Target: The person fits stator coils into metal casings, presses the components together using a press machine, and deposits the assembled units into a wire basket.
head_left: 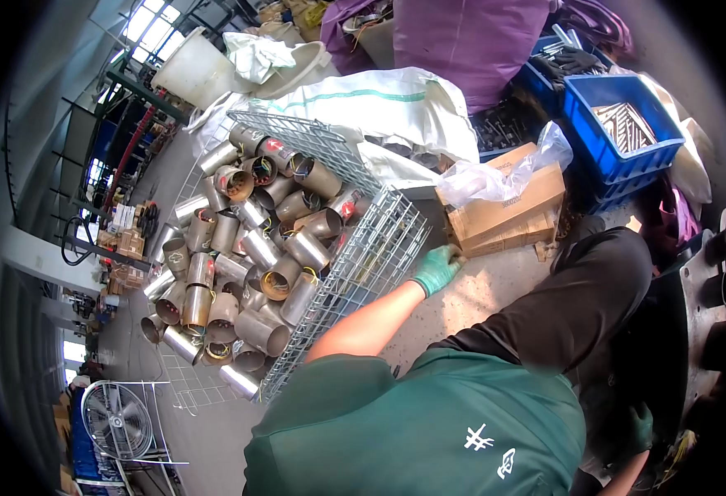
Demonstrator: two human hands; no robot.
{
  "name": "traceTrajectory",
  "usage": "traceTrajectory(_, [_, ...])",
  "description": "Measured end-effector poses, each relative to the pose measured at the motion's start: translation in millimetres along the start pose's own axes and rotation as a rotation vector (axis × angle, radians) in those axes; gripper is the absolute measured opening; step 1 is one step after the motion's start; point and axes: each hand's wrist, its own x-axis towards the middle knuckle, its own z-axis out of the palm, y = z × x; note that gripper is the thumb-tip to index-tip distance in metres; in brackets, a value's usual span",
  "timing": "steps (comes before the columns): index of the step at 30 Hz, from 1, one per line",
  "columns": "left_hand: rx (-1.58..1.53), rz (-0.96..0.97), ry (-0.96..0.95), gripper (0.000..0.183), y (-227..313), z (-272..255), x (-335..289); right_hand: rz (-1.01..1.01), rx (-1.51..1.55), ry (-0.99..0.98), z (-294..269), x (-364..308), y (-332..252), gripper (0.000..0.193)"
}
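My left hand (438,269), in a green glove, reaches past the wire cage to the lower left corner of a brown cardboard box (503,202). Its fingers are closed at that corner. The box sits tilted on the floor, and clear plastic film (508,169) spills over its top. At the lower right, my right hand (642,426), also gloved in green, is down beside a dark machine part (710,322). Shadow hides most of its fingers, and I cannot see anything held there.
On my left a wire mesh cage (379,248) holds many metal cylinders (264,331) with wires inside. Blue crates (619,132) stand far right, near a purple sack (470,50) and a white woven sack (379,103). A fan (117,420) stands lower left.
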Motion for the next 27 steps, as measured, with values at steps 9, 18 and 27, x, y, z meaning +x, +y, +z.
traceTrajectory(9, [0.274,-0.172,0.692,0.031,-120.4,-238.3,-18.8,-0.049,0.052,-0.043,-0.8,2.9,20.6,0.053])
traceTrajectory(18, [0.619,-0.85,0.167,0.057,-246.8,-383.7,-75.6,-0.033,0.086,-0.121,0.2,-9.5,3.2,0.059])
traceTrajectory(27, [0.35,-0.8,-0.112,0.078,-228.3,-335.1,-58.6,-0.136,0.279,-0.222,-6.1,-12.0,25.1,0.066])
